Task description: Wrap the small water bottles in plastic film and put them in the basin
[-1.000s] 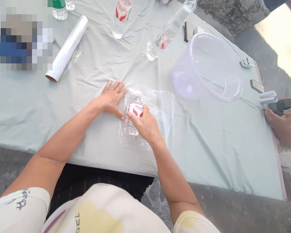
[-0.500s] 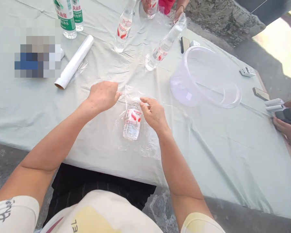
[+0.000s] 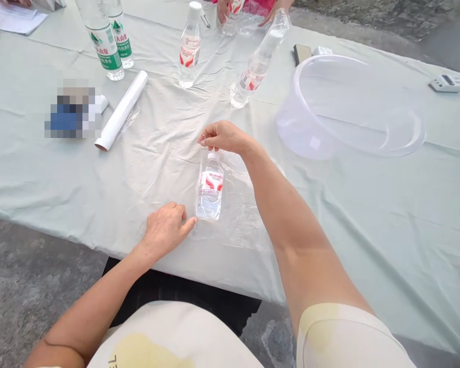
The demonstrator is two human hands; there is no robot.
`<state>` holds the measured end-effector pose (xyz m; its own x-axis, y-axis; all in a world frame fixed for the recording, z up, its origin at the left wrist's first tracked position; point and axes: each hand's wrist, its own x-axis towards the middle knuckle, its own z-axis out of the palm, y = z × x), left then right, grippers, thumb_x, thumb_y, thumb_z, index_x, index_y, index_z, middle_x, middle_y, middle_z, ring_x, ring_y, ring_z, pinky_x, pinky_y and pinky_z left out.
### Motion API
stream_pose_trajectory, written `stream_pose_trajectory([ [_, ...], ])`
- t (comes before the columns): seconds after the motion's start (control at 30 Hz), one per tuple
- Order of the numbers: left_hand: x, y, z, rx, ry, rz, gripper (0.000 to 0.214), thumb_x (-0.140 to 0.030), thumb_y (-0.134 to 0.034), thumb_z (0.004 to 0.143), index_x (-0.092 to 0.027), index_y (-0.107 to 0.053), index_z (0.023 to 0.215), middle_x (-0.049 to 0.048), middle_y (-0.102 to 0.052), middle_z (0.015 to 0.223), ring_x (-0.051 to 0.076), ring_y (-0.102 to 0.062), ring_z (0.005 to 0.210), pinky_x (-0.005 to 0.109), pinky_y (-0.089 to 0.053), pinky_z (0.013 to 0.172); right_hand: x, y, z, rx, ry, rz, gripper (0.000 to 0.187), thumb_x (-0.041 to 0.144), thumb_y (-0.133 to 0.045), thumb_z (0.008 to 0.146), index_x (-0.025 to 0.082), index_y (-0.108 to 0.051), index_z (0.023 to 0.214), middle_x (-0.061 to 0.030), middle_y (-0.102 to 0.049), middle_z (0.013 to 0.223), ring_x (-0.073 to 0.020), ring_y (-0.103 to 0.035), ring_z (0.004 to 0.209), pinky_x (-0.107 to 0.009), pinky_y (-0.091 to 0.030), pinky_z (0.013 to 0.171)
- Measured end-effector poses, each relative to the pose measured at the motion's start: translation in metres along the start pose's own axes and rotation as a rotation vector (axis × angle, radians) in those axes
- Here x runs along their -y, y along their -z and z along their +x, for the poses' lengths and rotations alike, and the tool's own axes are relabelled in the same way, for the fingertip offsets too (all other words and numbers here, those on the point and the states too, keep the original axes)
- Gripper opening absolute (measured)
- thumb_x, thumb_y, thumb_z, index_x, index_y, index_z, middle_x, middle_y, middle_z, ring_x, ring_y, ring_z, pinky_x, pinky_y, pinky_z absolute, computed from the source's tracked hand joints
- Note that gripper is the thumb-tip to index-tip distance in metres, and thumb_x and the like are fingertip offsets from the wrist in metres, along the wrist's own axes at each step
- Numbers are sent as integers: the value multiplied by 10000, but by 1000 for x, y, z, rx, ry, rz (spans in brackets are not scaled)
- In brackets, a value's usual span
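Note:
A small water bottle with a red and white label lies on a sheet of clear plastic wrap on the pale green cloth. My right hand hovers just beyond the bottle's cap, its fingers pinched on the far edge of the wrap. My left hand rests near the bottle's base at the table's near side, fingers curled, the forefinger pointing at the bottle and pressing the wrap's near corner.
A roll of wrap lies at the left. Several upright bottles stand at the back, one tilted. A clear plastic tub lies on its side at the right. Another person's hands work at the far edge. A timer sits far right.
My left hand has moved from beside the bottle's cap down to its base. My right hand has moved up past the cap and pinched the wrap. The view has shifted.

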<state>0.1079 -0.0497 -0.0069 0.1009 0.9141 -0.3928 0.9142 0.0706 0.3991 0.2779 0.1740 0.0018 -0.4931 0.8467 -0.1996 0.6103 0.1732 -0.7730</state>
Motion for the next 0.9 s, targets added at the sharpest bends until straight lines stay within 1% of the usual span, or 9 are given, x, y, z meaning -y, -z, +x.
stream_pose_trajectory([
  [0.1, -2, -10, -5, -93, -66, -78, 190, -230, -535, 935, -192, -573, 753, 4, -642, 855, 136, -581, 703, 268, -353, 573, -7, -1, -8, -73, 23, 148, 41, 121, -690, 758, 162, -685, 752, -9, -637, 681, -118, -615, 665, -231, -478, 607],
  [0.17, -2, -18, -9, -245, -138, -134, 176, -176, -542, 910, -190, -545, 735, 2, -649, 874, 116, -564, 667, 257, -377, 570, -17, -3, -17, -131, 49, 239, 34, 137, -690, 761, 169, -678, 760, -2, -636, 676, -119, -623, 689, -229, -481, 625],
  [0.3, -4, -34, -13, -605, -346, -193, 187, -133, -523, 909, -185, -510, 730, 63, -681, 1081, 101, -613, 691, 248, -462, 597, -41, -3, -39, -224, 99, 376, 48, 197, -700, 752, 172, -673, 782, -12, -675, 745, -121, -614, 735, -248, -487, 687],
  [0.37, -7, -40, -12, -716, -438, -169, 175, -123, -524, 919, -184, -517, 755, 98, -682, 1136, 131, -673, 783, 260, -515, 642, -50, -3, -46, -256, 114, 416, 76, 224, -708, 733, 175, -660, 765, -8, -672, 753, -114, -583, 710, -252, -473, 680],
  [0.47, -16, -46, -8, -831, -573, -99, 137, -105, -552, 919, -184, -540, 808, 122, -689, 1173, 209, -699, 1050, 312, -579, 798, -61, -4, -53, -279, 155, 444, 75, 237, -684, 717, 185, -637, 741, 0, -673, 763, -118, -568, 704, -261, -465, 686],
  [0.53, -24, -50, -5, -861, -677, -59, 111, -97, -565, 919, -182, -560, 848, 118, -706, 1157, 228, -681, 1139, 358, -576, 916, -66, -5, -55, -289, 193, 403, 41, 232, -638, 731, 193, -637, 743, -8, -698, 803, -140, -599, 756, -277, -480, 726],
  [0.6, -33, -54, -3, -854, -771, -13, 82, -100, -575, 920, -173, -583, 884, 115, -727, 1128, 233, -683, 1151, 387, -552, 986, -72, -4, -57, -313, 226, 307, 73, 215, -578, 751, 197, -649, 746, -24, -723, 857, -170, -636, 839, -302, -497, 776],
  [0.73, -53, -63, 1, -773, -893, 133, 55, -174, -579, 941, -174, -633, 950, 113, -735, 1175, 248, -662, 1201, 424, -489, 1048, -91, 5, -61, -373, 307, 14, 216, 167, -498, 761, 203, -708, 795, -68, -742, 1024, -235, -664, 1017, -384, -513, 898],
  [0.9, -78, -75, 8, -636, -964, 271, 102, -255, -603, 947, -185, -656, 998, 106, -720, 1175, 248, -622, 1245, 485, -402, 1111, -126, 21, -81, -365, 365, -373, 324, 104, -473, 737, 223, -757, 838, -73, -692, 1255, -293, -576, 1245, -511, -430, 1087],
])
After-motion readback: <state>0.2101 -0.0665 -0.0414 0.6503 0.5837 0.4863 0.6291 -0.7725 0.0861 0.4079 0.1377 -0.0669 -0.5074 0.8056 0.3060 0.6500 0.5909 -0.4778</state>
